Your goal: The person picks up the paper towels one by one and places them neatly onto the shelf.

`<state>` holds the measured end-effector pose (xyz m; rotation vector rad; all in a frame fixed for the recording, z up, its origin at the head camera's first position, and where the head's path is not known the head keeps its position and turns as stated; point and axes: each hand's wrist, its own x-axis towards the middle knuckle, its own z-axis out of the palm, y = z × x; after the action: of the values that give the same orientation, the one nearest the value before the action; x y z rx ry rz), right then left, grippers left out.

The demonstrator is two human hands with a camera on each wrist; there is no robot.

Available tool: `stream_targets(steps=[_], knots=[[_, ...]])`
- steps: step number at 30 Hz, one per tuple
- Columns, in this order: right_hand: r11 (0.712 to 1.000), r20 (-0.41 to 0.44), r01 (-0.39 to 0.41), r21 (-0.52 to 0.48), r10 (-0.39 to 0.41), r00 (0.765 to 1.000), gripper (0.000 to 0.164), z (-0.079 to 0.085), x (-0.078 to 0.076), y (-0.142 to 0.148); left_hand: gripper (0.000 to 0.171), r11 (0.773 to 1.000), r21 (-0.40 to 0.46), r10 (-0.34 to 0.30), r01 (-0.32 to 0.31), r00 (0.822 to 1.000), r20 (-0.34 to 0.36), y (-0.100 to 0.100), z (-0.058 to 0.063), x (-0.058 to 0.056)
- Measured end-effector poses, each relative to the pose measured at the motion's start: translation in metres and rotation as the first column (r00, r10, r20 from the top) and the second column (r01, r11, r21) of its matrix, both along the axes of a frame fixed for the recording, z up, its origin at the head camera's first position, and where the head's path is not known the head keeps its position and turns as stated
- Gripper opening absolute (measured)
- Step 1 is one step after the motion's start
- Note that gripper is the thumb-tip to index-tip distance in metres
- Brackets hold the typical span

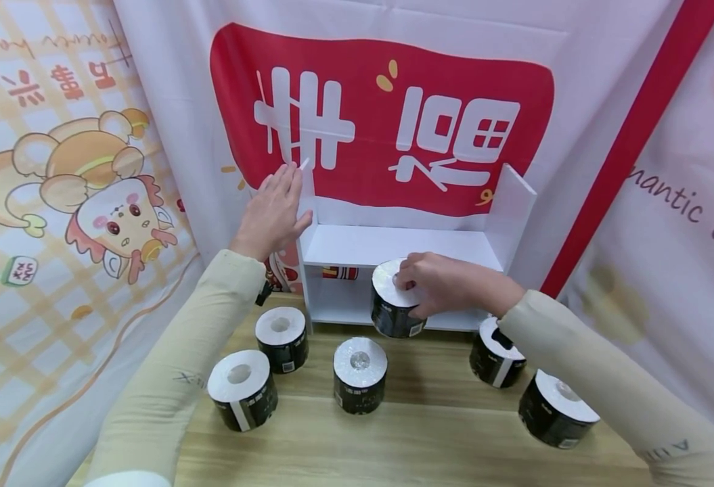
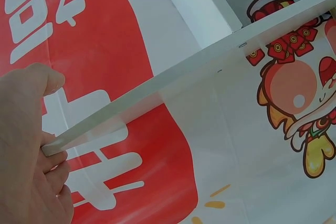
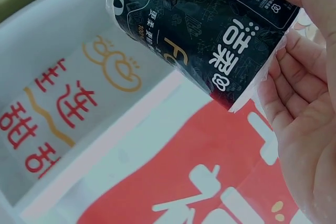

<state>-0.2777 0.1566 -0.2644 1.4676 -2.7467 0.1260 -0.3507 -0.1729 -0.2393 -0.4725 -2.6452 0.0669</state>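
My right hand (image 1: 438, 281) grips a toilet paper roll (image 1: 393, 311) in a black-printed wrapper, fingers at its white top and core hole. In the head view the roll overlaps the front of a white two-tier shelf (image 1: 393, 245); in the right wrist view the thumb lies against the printed wrapper (image 3: 205, 35). My left hand (image 1: 274, 210) touches the upper end of the shelf's left side panel (image 1: 308, 203). Seen from the left wrist, the panel's corner meets the fingers (image 2: 58, 174), while the thumb stands apart from it.
Several more wrapped rolls stand upright on the wooden table (image 1: 417, 433): two at left, one middle roll (image 1: 360, 379), two at right partly behind my right sleeve (image 1: 600, 379). A printed cloth (image 1: 381, 122) hangs behind the shelf. The shelf's right panel (image 1: 511, 210) rises above its upper board.
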Motion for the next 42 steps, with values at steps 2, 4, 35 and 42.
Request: stream_targets(steps=[2, 4, 35, 42], knots=[[1.000, -0.014, -0.006, -0.005, 0.006, 1.000, 0.029, 0.005, -0.002, -0.004, 0.096, 1.000, 0.002, 0.000, 0.000, 1.000, 0.000, 0.000, 0.000, 0.000], [1.000, -0.026, -0.007, -0.011, 0.007, 1.000, 0.029, 0.010, -0.003, -0.007, 0.095, 1.000, 0.003, 0.000, 0.000, 1.000, 0.002, -0.001, 0.001, 0.001], [0.993, -0.026, 0.084, -0.084, -0.087, 0.996, 0.036, 0.046, -0.038, -0.056, 0.096, 1.000, -0.003, -0.006, 0.006, 1.000, -0.006, -0.003, -0.002, 0.001], [0.994, -0.014, 0.086, -0.074, -0.087, 0.996, 0.028, 0.045, -0.050, -0.069, 0.095, 1.000, -0.009, -0.010, 0.010, 1.000, -0.008, -0.003, -0.001, 0.002]])
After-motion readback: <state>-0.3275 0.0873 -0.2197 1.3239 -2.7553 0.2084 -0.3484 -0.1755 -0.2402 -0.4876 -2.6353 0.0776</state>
